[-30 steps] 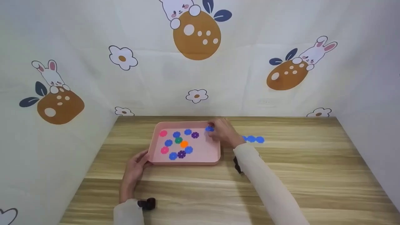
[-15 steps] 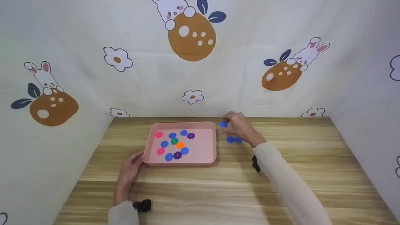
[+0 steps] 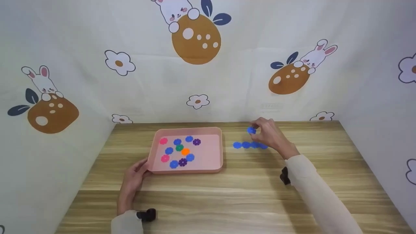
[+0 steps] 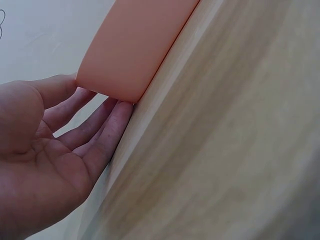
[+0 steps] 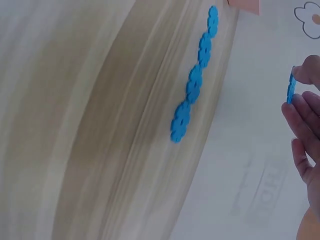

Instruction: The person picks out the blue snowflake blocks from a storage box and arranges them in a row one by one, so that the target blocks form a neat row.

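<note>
My right hand [image 3: 269,135] pinches a blue flower-shaped plastic disc [image 3: 251,130] between thumb and fingertips, raised over the table; the right wrist view shows this disc [image 5: 291,86] edge-on. Just below the hand lies a row of several blue discs [image 3: 237,145], end to end on the wood and partly covered by the hand in the head view. My left hand [image 3: 133,178] holds the near left corner of a pink tray [image 3: 208,171], thumb at its upper edge and fingers at its base in the left wrist view. Blue, pink, purple, green and orange discs [image 3: 185,151] lie loose inside the tray.
The wood-grain table [image 3: 208,201] meets a pale cloth backdrop [image 3: 156,87] printed with rabbits and flowers at the back and sides. Black wrist cameras [image 3: 148,214] are worn on both wrists, over pale sleeves.
The right hand has lifted the blue disc out of the tray's right side and carried it rightward, above the row of blue discs. The left hand keeps its hold on the tray corner.
</note>
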Tool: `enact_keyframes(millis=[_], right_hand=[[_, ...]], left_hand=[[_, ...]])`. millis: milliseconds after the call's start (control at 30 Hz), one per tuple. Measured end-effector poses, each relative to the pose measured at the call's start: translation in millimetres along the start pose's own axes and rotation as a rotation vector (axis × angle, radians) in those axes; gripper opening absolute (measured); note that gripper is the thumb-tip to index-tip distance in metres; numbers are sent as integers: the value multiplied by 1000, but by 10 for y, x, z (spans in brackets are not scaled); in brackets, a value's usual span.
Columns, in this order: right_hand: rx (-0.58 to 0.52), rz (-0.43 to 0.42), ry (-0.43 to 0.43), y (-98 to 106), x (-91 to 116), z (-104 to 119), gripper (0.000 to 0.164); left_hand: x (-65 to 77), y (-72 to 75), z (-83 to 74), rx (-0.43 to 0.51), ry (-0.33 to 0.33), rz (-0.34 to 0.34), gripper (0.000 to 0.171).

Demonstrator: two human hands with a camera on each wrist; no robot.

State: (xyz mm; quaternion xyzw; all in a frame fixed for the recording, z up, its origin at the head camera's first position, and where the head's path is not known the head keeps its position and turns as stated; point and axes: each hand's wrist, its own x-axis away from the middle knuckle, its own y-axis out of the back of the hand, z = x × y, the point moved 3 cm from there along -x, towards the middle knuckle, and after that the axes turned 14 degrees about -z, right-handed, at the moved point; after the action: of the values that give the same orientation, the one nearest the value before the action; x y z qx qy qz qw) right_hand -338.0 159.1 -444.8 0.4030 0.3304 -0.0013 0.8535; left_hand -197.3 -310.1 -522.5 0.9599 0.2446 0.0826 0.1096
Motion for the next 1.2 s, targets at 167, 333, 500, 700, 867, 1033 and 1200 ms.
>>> enact_keyframes(millis=[167, 333, 500, 700, 867, 1033, 1200], right_hand=[[11, -18, -13, 136, 127, -158, 34], [20, 30, -89, 205, 277, -311, 36], [62, 73, -118, 212, 431, -450, 38], [100, 108, -115, 179, 542, -592, 38], [134, 121, -101, 167, 585, -667, 38], [158, 121, -79, 169, 592, -703, 38], [153, 157, -85, 170, 538, -657, 39]], left_hand=[[12, 15, 13, -64, 25, 8, 45], [32, 45, 12, -86, 68, 24, 47], [29, 51, 7, -77, 81, 46, 49], [21, 37, 5, -47, 78, 61, 49], [20, 26, -5, -11, 47, 61, 47], [12, 18, -20, 5, 25, 50, 46], [23, 21, -13, -21, 42, 68, 46]])
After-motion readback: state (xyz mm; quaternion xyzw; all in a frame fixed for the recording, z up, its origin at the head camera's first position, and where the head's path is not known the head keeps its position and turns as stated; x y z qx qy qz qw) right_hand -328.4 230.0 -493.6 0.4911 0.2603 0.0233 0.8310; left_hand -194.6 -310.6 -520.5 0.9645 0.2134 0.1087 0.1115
